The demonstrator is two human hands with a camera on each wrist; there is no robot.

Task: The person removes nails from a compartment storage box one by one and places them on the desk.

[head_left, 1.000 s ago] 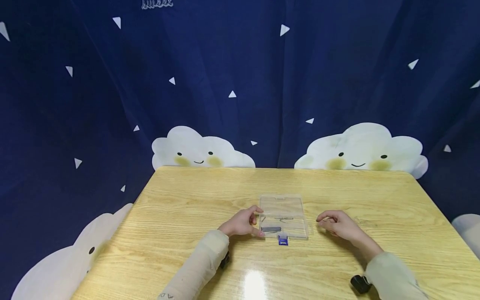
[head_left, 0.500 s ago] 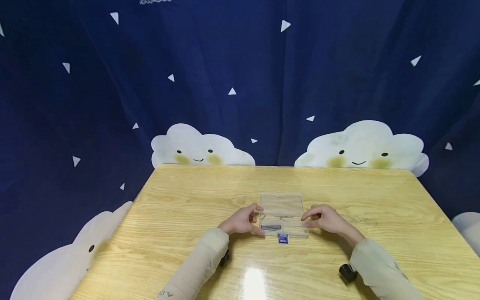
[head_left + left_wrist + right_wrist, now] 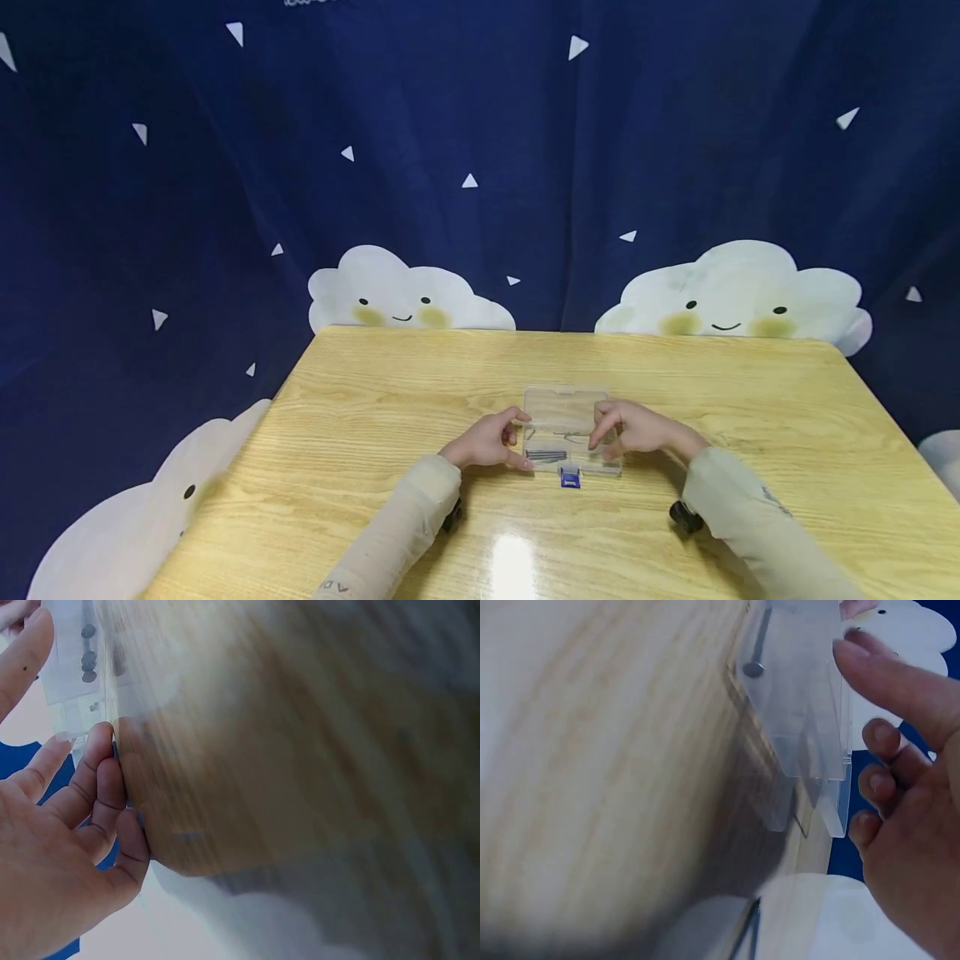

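Observation:
A clear plastic compartment box point(image 3: 566, 404) lies on the table with its lid laid back. Several long nails point(image 3: 546, 456) are bundled in its front left compartment; their round nail heads point(image 3: 88, 664) show in the left wrist view. A few smaller nails point(image 3: 570, 434) lie in the row behind. My left hand point(image 3: 486, 442) holds the box's left side between thumb and fingers. Over the right half of the box hovers my right hand point(image 3: 636, 427), fingers bent loosely, nothing visible between them. The right wrist view shows one nail point(image 3: 754, 669) through the clear wall.
A blue latch point(image 3: 570, 478) sticks out from the front of the box. The wooden table point(image 3: 405, 375) ends at a dark blue curtain point(image 3: 412, 200) with cloud shapes. Black wrist cameras sit below both sleeves.
My right hand has come in leftward from the bare table at the right to over the box's right half. The left hand has stayed at the box's left side.

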